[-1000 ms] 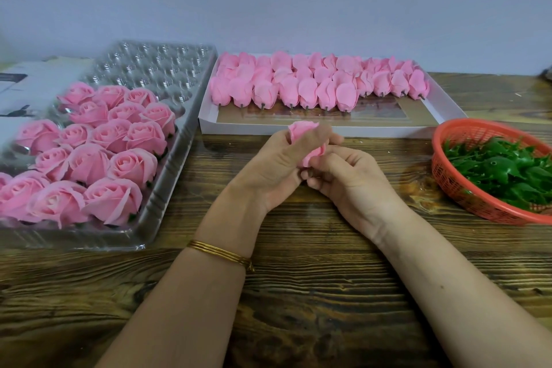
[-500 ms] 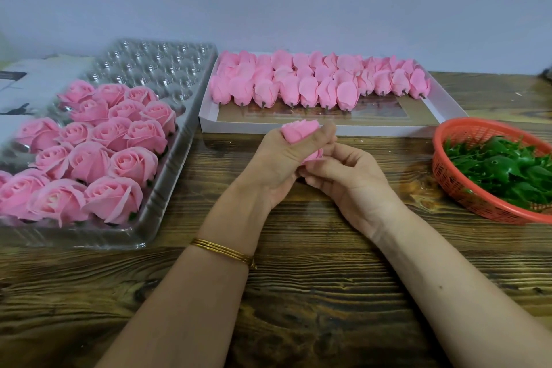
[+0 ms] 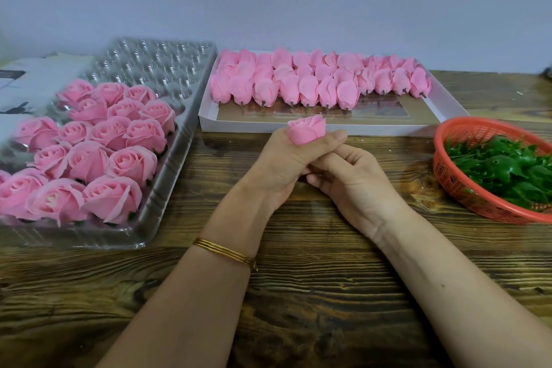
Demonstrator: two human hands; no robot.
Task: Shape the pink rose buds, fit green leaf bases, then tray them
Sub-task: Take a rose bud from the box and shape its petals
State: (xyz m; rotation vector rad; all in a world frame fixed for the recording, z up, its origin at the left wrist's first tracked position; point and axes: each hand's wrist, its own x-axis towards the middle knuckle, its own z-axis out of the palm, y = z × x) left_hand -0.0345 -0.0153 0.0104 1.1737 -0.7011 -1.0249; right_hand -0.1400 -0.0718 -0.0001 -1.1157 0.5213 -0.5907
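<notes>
A pink rose bud [image 3: 307,130] stands up out of my left hand [image 3: 282,164], whose thumb and fingers curl round its lower part. My right hand [image 3: 355,182] lies right against the left one, fingers curled in under the bud's base; what they touch is hidden. Several finished open roses [image 3: 89,146] fill the near part of a clear plastic tray [image 3: 167,69] on the left. Rows of closed pink buds [image 3: 298,84] lie in a white box [image 3: 442,108] at the back. Green leaf bases [image 3: 504,170] fill an orange basket [image 3: 448,179] at the right.
The wooden table [image 3: 298,293] stretches from the hands to the near edge. A white paper or box [image 3: 27,81] lies behind the clear tray at far left. A plain wall stands close behind the box.
The bud has risen a little out of my left hand and its top petals show more open. Both hands stay together in the same spot.
</notes>
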